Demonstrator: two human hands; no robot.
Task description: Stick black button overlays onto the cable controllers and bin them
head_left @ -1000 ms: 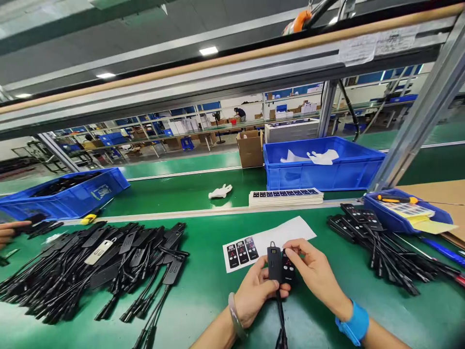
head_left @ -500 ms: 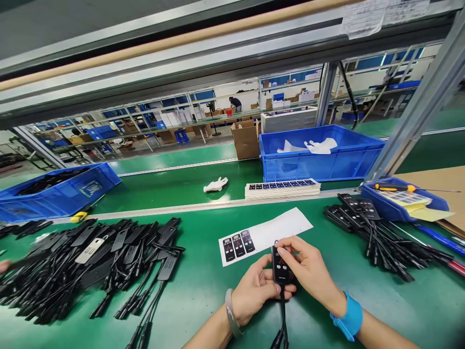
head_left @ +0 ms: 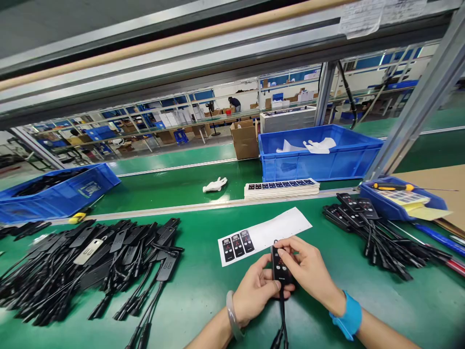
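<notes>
A small black controller (head_left: 280, 272) with cables running from its lower end is held upright over the green bench. My left hand (head_left: 256, 290) grips it from the left and below, thumb on its lower face. The fingers of my right hand (head_left: 308, 269) close on its upper right part, with the thumb pressed on the printed front and hiding part of it. Just beyond lies a white label sheet (head_left: 278, 229), three black printed labels (head_left: 238, 245) at its left end. A pile of similar black controllers (head_left: 119, 242) with cables spreads out on the left.
More labelled controllers (head_left: 354, 213) lie at right, near a small blue tray (head_left: 390, 208) with a screwdriver (head_left: 394, 186). Behind are a stack of label sheets (head_left: 281, 190), a white glove (head_left: 215, 184), a large blue bin (head_left: 319, 162) and another blue bin (head_left: 65, 194). A distant person (head_left: 235, 103) bends over.
My right thumb has shifted slightly on the controller's face, and my left thumb lies a little higher. At the far left edge, a blurred hand has gone out of view.
</notes>
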